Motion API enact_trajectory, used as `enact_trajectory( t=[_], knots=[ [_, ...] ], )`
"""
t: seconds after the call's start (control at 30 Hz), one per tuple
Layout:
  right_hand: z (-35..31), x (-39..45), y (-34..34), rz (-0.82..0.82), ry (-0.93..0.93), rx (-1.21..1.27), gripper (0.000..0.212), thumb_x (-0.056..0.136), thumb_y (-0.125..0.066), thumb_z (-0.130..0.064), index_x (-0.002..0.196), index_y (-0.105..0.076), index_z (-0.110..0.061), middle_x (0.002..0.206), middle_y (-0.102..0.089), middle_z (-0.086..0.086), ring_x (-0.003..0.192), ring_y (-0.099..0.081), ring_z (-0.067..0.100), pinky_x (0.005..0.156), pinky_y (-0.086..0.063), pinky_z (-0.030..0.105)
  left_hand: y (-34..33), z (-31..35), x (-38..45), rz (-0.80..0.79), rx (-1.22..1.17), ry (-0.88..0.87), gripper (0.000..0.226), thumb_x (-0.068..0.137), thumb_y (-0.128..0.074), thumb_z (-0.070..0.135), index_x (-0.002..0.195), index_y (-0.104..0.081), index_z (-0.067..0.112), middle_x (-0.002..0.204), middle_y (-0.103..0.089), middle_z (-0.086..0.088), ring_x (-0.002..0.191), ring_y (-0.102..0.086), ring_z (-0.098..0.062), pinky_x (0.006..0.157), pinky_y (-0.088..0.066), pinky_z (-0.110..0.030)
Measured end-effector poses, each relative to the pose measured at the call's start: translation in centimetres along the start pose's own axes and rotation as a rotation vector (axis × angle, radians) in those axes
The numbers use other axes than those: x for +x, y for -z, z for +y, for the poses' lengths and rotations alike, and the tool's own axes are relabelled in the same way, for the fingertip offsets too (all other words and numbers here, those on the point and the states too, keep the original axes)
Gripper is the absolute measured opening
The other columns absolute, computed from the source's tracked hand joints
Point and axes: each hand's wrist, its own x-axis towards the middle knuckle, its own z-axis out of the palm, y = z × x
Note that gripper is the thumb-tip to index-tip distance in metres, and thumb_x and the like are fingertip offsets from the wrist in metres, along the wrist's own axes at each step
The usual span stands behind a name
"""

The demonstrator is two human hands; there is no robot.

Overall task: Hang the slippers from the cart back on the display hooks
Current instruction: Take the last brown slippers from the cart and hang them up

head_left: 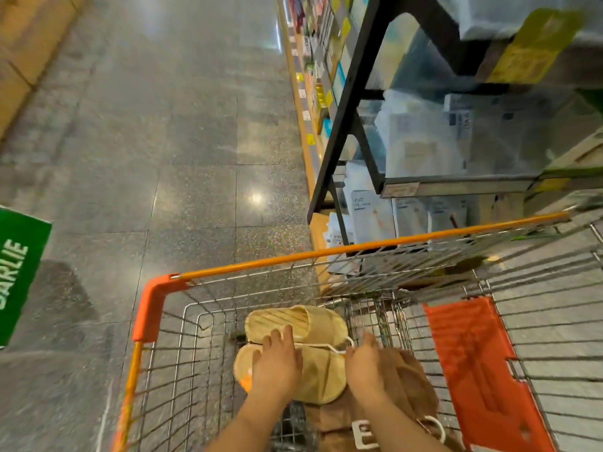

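Observation:
A pair of beige slippers (313, 324) lies inside the wire shopping cart (156, 308), joined by a white plastic hanger (329, 347). My left hand (277, 360) rests on the nearer slipper, fingers curled over its strap beside the hanger. At the hanger's hook end, my right hand (363, 363) has its fingers closed there. A brown pair of slippers (404, 386) with a white hanger loop lies under my right forearm. No display hooks are in view.
The cart has an orange rim and an orange child-seat flap (473, 363) at right. A black metal shelf unit (352, 132) with white boxes stands ahead right of the cart. A green sign (16, 272) stands at left. Polished stone floor (163, 141) stretches ahead.

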Motion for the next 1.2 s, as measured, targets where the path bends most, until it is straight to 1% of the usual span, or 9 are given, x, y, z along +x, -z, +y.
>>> enact_trajectory(
  t=[0.23, 0.53, 0.63, 0.73, 0.8, 0.87, 0.93, 1.1, 1.2],
  knots=[
    [1.4, 5.2, -2.5, -0.173, -0.131, 0.0, 0.051, 0.097, -0.043, -0.016, 0.142, -0.024, -0.002, 0.136, -0.043, 0.022, 0.12, -0.049, 0.032, 0.092, -0.043, 0.032, -3.2, 2.6, 4.4, -0.037, 0.04, -0.024, 0.061, 0.098, -0.03, 0.038, 0.149, 0.0, 0.021, 0.155, -0.012, -0.01, 0.138, -0.021, -0.029, 0.104, -0.036, -0.043],
    [1.6, 6.3, -2.9, -0.216, -0.265, 0.337, 0.012, 0.088, -0.059, -0.01, 0.095, -0.06, -0.001, 0.092, -0.062, 0.016, 0.09, -0.056, 0.022, 0.077, -0.043, 0.029, -5.4, 3.8, 5.8, -0.187, 0.021, -0.051, 0.06, 0.099, -0.026, 0.04, 0.147, 0.009, 0.032, 0.158, -0.001, 0.001, 0.139, -0.017, -0.031, 0.108, -0.032, -0.043],
    [0.3, 5.1, -2.9, -0.143, -0.181, 0.419, 0.021, 0.087, -0.059, -0.013, 0.074, -0.047, -0.023, 0.071, -0.052, 0.0, 0.081, -0.055, 0.024, 0.075, -0.045, 0.034, -4.6, 4.1, 5.2, -0.165, 0.123, -0.068, 0.062, 0.098, -0.026, 0.041, 0.146, 0.012, 0.035, 0.157, 0.01, -0.001, 0.144, -0.005, -0.03, 0.111, -0.024, -0.045],
    [-0.2, 3.1, -1.1, -0.087, 0.029, 0.387, 0.006, 0.092, -0.047, -0.027, 0.095, -0.049, -0.032, 0.081, -0.062, 0.001, 0.082, -0.063, 0.028, 0.075, -0.052, 0.046, -2.8, 5.1, 4.2, -0.037, 0.217, -0.158, 0.065, 0.096, -0.029, 0.043, 0.143, 0.015, 0.039, 0.153, 0.025, 0.0, 0.144, 0.013, -0.027, 0.114, -0.012, -0.049],
    [-0.9, 1.5, 2.0, -0.088, 0.119, 0.339, 0.016, 0.096, -0.041, -0.023, 0.111, -0.047, -0.024, 0.089, -0.063, 0.005, 0.085, -0.064, 0.025, 0.072, -0.051, 0.036, -1.3, 5.4, 3.7, 0.101, 0.247, -0.26, 0.069, 0.092, -0.035, 0.046, 0.144, 0.009, 0.037, 0.153, 0.013, 0.0, 0.142, 0.007, -0.024, 0.113, -0.016, -0.052],
    [-1.2, -0.3, 5.8, -0.045, 0.211, 0.3, 0.025, 0.098, -0.038, -0.022, 0.123, -0.043, -0.019, 0.096, -0.065, 0.01, 0.089, -0.064, 0.027, 0.071, -0.047, 0.031, 0.9, 6.3, 3.3, 0.187, 0.274, -0.401, 0.071, 0.077, -0.04, 0.055, 0.142, -0.026, 0.031, 0.148, -0.031, -0.002, 0.134, -0.037, -0.026, 0.099, -0.04, -0.053],
    [-0.7, -2.0, 9.5, 0.033, 0.294, 0.287, 0.034, 0.095, -0.034, -0.03, 0.127, -0.041, -0.022, 0.099, -0.067, 0.013, 0.09, -0.064, 0.03, 0.071, -0.044, 0.032, 3.2, 7.8, 2.6, 0.25, 0.32, -0.535, 0.071, 0.068, -0.036, 0.064, 0.129, -0.049, 0.028, 0.133, -0.048, 0.002, 0.116, -0.057, -0.025, 0.091, -0.047, -0.05],
    [-0.2, -6.9, 19.1, 0.33, 0.353, 0.454, 0.027, 0.086, -0.029, -0.049, 0.109, -0.036, -0.038, 0.092, -0.066, 0.0, 0.083, -0.062, 0.026, 0.066, -0.039, 0.028, 8.6, 14.8, -1.4, 0.43, 0.39, -0.855, 0.064, 0.072, -0.042, 0.068, 0.121, -0.056, 0.029, 0.132, -0.056, 0.0, 0.127, -0.035, -0.019, 0.111, -0.01, -0.037],
    [-0.1, -10.2, 24.8, 0.484, 0.348, 0.496, 0.024, 0.095, -0.041, -0.031, 0.106, -0.036, -0.052, 0.093, -0.058, -0.019, 0.089, -0.06, 0.021, 0.076, -0.044, 0.03, 11.9, 19.7, -4.7, 0.527, 0.289, -1.045, 0.056, 0.072, -0.047, 0.059, 0.117, -0.051, 0.025, 0.125, -0.06, 0.0, 0.123, -0.037, -0.019, 0.107, -0.022, -0.035]
  ],
)
